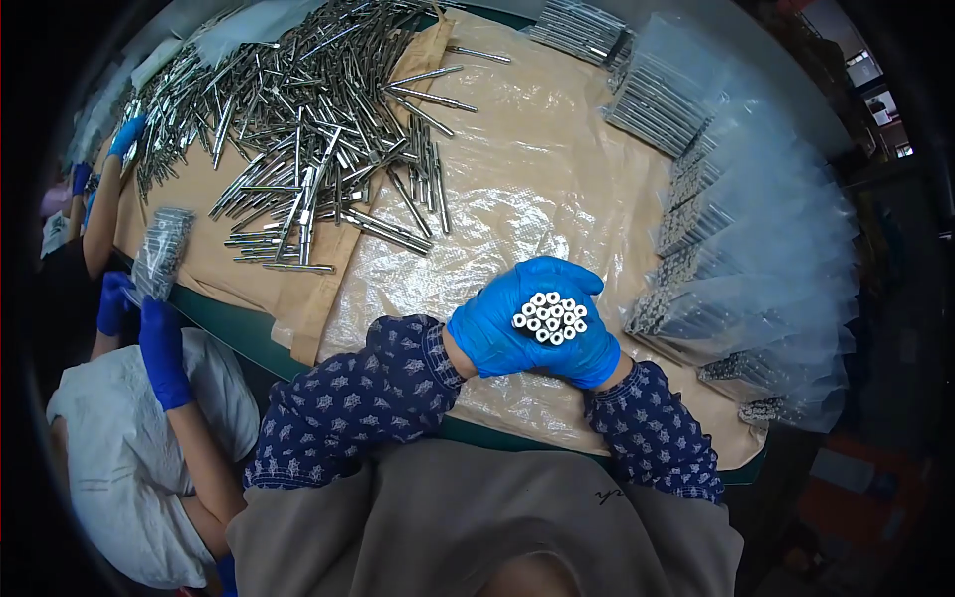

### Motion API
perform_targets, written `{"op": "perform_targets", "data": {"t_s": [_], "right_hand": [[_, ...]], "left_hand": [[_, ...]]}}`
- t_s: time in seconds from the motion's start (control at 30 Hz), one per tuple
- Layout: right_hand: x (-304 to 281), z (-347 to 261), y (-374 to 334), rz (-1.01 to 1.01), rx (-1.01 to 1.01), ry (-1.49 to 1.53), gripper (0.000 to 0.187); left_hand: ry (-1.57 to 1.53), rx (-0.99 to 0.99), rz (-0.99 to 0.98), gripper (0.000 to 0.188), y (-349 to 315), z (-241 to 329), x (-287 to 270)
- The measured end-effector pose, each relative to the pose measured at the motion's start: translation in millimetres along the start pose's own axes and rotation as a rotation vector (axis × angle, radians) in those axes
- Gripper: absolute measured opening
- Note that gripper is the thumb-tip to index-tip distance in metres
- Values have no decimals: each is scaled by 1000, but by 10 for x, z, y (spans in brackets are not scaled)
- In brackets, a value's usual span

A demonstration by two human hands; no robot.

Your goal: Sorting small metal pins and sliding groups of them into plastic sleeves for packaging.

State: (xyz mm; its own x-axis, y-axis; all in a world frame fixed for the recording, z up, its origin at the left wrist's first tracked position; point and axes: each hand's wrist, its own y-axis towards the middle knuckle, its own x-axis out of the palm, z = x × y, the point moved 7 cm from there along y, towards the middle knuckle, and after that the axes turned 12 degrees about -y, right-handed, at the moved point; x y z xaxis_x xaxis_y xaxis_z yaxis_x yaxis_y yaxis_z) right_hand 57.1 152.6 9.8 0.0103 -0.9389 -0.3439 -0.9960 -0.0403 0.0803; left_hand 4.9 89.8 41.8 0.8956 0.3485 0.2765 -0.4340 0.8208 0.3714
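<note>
1. Blue-gloved left hand [489,323] and right hand [599,353] curl their fingers [572,272] around a bundle of metal rods [554,311], ring-like ends facing the camera.
2. The sheet-covered surface [487,169] below carries a loose rod heap [298,124] and, rightward, bagged rods [686,224].
3. Leftward, a co-worker [149,453] holds a filled bag [164,249].

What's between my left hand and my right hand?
A bundle of rods, ends facing the camera, clasped between your left hand and right hand; the head view shows it.
</note>
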Motion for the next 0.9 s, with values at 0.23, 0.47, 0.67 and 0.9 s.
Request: {"op": "perform_targets", "data": {"t_s": [0.23, 0.47, 0.67, 0.9], "right_hand": [[18, -164, -52, -10, 176, -63, 44], [6, -218, -12, -44, 170, -78, 48], [12, -209, -37, -75, 191, -59, 48], [29, -74, -78, -92, 286, 101, 46]], "left_hand": [[-444, -228, 168, 45, -114, -160, 74], [-563, -263, 170, 48, -148, -190, 96], [-466, -218, 151, 48, -152, -186, 89], [-490, -247, 262, 46, -192, -95, 119]]}}
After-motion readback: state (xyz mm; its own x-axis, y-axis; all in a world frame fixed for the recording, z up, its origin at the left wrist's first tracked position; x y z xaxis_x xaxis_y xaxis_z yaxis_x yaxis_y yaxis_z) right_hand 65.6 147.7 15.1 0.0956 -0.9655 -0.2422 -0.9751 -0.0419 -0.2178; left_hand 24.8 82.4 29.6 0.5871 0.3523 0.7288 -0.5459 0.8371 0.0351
